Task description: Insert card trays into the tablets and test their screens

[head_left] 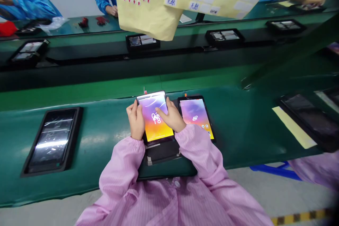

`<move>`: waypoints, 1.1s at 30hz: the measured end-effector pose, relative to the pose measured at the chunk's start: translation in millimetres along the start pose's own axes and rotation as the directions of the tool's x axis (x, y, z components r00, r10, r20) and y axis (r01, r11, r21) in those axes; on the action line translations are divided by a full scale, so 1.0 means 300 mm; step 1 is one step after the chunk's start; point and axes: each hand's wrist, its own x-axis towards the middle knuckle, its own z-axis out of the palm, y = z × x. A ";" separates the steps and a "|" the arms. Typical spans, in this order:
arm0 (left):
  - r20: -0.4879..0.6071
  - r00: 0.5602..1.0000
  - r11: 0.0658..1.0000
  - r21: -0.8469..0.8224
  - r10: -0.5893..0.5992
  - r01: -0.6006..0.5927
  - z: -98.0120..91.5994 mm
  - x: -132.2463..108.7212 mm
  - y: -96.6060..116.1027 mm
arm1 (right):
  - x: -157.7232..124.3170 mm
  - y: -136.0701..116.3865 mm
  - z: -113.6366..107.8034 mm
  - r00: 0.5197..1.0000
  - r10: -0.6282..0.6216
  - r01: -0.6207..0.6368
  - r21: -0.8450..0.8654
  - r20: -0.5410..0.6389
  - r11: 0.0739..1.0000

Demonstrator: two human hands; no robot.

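One lit tablet [159, 130] is in our grasp, left hand [137, 122] holding its left side, right hand [173, 116] its right, thumb over its front; we hold it between the near and far edges of the green surface [103, 130], with a second lit tablet [194, 113] just right of it and a dark-screened device [54, 137] further left

A pink smock [156, 204] is worn, its cloth finely striped. The left sleeve [119, 166] and right sleeve [202, 152] are full and creased, each ending in a gathered cuff [136, 142]. One pale, round button [177, 184] shows. The left hand [136, 120] and right hand [174, 116] are bare.
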 end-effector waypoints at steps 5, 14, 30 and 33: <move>0.113 0.986 0.987 0.090 0.121 -0.132 0.013 0.035 -0.054 | -0.080 0.061 -0.048 0.978 -0.068 0.043 -0.130 -0.196 0.991; -0.228 0.953 0.980 0.045 0.201 -0.196 0.001 0.073 -0.188 | -0.197 0.338 -0.231 0.968 -0.215 0.095 -0.607 -0.127 0.789; -0.262 0.946 0.981 0.041 0.191 -0.187 0.004 0.087 -0.236 | -0.427 0.368 -0.185 0.974 -0.226 0.160 -0.688 -0.006 0.708; -0.267 0.945 0.982 0.050 0.187 -0.180 0.003 0.091 -0.245 | -0.457 0.387 -0.191 0.961 -0.277 0.199 -0.684 -0.005 0.702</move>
